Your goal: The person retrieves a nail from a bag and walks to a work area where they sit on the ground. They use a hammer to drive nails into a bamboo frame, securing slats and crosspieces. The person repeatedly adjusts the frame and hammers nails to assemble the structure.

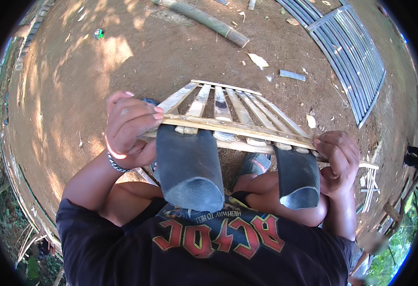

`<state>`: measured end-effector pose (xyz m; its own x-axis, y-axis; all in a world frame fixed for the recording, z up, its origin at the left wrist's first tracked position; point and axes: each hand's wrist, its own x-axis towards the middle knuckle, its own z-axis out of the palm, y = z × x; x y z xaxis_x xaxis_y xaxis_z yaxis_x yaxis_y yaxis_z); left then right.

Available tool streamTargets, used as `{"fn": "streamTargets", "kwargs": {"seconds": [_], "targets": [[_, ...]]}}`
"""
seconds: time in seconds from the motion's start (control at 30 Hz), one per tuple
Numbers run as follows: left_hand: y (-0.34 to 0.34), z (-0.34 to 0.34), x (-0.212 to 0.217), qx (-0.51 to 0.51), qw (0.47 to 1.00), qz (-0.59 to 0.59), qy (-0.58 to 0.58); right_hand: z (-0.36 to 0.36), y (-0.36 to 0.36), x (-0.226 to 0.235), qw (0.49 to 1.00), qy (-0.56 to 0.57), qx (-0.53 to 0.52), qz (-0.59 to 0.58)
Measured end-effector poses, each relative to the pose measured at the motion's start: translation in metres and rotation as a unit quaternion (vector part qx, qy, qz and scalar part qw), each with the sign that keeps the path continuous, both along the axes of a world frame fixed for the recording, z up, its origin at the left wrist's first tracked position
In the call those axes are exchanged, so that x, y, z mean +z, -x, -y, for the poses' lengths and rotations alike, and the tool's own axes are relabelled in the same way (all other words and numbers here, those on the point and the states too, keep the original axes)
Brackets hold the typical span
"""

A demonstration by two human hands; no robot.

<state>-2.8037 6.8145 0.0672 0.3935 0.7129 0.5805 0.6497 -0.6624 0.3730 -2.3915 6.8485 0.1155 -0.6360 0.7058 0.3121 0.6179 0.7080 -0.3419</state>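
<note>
A bamboo slat frame (237,127) is held up in front of my body, its far end tapering away from me. Pale slats fan between a short far crosspiece and a longer near bar, which is doubled with a second strip below. My left hand (133,125) is closed around the left end of the near bars. At their right end, my right hand (336,159) grips in the same way. Two wide black bands, rubber-like, hang from the near bars toward me: a left band (190,157) and a narrower-looking right band (298,174). Their lower ends curve like loops.
A thick bamboo pole (209,21) lies on the dirt ground ahead. To the far right rests a large grey slatted panel (347,52). A short flat strip (292,75) and dry leaves (258,60) are scattered nearby. My sandalled foot (259,163) is beneath the frame.
</note>
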Motion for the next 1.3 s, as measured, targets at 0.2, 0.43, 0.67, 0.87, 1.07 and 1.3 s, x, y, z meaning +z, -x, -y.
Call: {"fn": "streamTargets", "kwargs": {"seconds": [0.2,0.43,0.67,0.87,1.07,1.3], "targets": [[0.000,-0.005,-0.002,0.001,1.000,0.014,0.011,0.005,-0.002,0.006,0.999,0.015,-0.035,0.021],[0.000,0.008,-0.010,0.069,0.988,0.119,0.073,0.014,-0.001,0.013,0.949,0.226,-0.166,0.143],[0.001,0.007,-0.011,0.093,0.973,0.154,0.141,0.013,-0.013,0.022,0.957,0.203,-0.154,0.140],[-0.004,-0.023,0.006,0.180,0.970,0.092,0.138,-0.009,-0.016,0.004,0.984,0.077,-0.126,0.100],[-0.028,-0.085,0.045,0.178,0.953,0.142,0.201,-0.040,-0.026,0.017,0.978,0.043,-0.187,0.081],[-0.030,-0.135,0.052,0.035,0.951,0.286,0.108,-0.066,-0.050,0.035,0.973,-0.091,-0.194,0.086]]}}
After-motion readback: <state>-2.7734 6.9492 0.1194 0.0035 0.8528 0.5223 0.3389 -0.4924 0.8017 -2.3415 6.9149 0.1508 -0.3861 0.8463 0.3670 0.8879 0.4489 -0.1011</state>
